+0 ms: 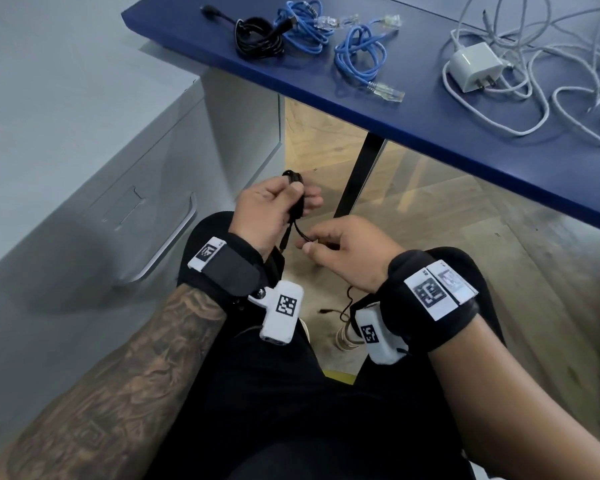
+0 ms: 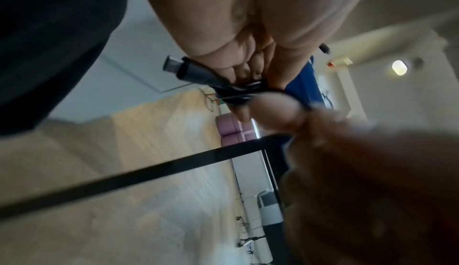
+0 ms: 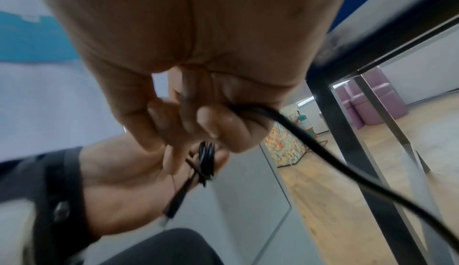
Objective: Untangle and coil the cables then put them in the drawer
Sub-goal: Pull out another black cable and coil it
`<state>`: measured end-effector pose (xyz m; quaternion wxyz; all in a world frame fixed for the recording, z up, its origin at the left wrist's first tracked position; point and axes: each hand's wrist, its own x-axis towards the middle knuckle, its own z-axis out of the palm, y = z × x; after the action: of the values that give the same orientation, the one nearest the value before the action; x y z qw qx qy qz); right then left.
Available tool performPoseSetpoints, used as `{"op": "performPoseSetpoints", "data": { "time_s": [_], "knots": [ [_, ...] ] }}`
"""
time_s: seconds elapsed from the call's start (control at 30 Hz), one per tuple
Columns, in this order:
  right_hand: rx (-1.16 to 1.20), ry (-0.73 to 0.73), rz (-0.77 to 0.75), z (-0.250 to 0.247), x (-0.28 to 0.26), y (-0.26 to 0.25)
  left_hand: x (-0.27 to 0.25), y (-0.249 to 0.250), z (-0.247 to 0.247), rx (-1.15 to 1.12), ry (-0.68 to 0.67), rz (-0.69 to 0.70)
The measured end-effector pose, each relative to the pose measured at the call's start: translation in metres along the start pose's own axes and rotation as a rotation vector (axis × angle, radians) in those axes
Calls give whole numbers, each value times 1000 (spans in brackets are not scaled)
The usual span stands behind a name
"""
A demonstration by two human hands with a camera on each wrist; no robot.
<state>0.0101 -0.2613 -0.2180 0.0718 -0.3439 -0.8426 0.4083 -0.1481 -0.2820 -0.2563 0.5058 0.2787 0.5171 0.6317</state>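
Above my lap, my left hand (image 1: 278, 209) grips a small coil of thin black cable (image 1: 296, 199), loops wound round its fingers. One plug end (image 2: 174, 68) sticks out below the palm. My right hand (image 1: 329, 242) pinches the loose run of the same cable (image 3: 310, 141) just right of the coil; the tail hangs down past my right wrist (image 1: 347, 306). On the blue table (image 1: 430, 119) lie a coiled black cable (image 1: 257, 38), two coiled blue network cables (image 1: 305, 27) (image 1: 361, 55) and a tangle of white cables with a charger (image 1: 475, 65).
A grey drawer cabinet (image 1: 84, 202) stands at my left, its drawer shut, with a metal handle (image 1: 167, 247). A black table leg (image 1: 361, 174) rises just beyond my hands. Wooden floor lies below, and my black-clothed legs fill the near view.
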Motion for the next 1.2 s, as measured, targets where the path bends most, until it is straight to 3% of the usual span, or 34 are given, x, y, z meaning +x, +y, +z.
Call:
{"op": "performPoseSetpoints", "data": {
  "time_s": [0.1,0.17,0.37,0.53,0.63,0.8,0.9,1.0,1.1,1.2],
  "knots": [
    [54,113,-27,-16,-1,-9,-7,0,4,294,-121,61],
    [98,179,-17,-28,-3,-12,-10,3,7,349,-222,16],
    [144,474,38,-44,2,13,-16,21,13,112,-345,-244],
    [328,520,18,-18,12,29,-15,29,10,-251,-361,-317],
    [383,452,57,2,15,30,-12,30,7,-553,-289,-315],
    [177,125,46,26,12,24,2,17,-3,-670,-71,-206],
    [87,34,14,26,7,14,9,8,-11,-441,12,-85],
    [27,39,-28,16,4,5,6,-2,-10,-106,-13,8],
    [71,130,-25,0,3,3,2,-6,-6,230,-123,41],
    [145,212,-9,-16,-1,2,-5,0,3,327,-295,20]
  ]
}}
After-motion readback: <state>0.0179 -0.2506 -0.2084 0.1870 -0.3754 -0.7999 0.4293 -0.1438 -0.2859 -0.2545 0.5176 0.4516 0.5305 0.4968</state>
